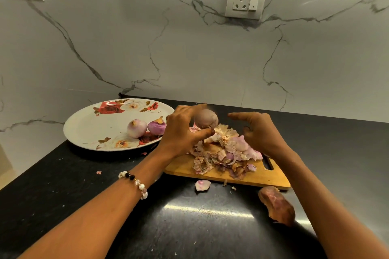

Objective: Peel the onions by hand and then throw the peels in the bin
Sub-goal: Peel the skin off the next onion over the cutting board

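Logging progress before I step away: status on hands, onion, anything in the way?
Left hand grips onion over the peel pile; right hand open, empty. Two onions on plate. Loose peels on counter; no bin in view.

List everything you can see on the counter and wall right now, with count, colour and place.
Onion in hand: one, dull purple, above the board.
Onions on plate: two, pale purple, right side of plate.
Plate: one, white with red flowers, left on counter.
Cutting board: one, wooden, centre-right.
Peel pile: one heap, pink and tan, on board.
Loose peels: two larger, pink and brown, on the counter in front of the board.
Counter: black.
Sockets: two, white, on marble wall.
Bracelet: one, beaded, left wrist.
Left hand: holds the onion.
Right hand: holds nothing, beside it.
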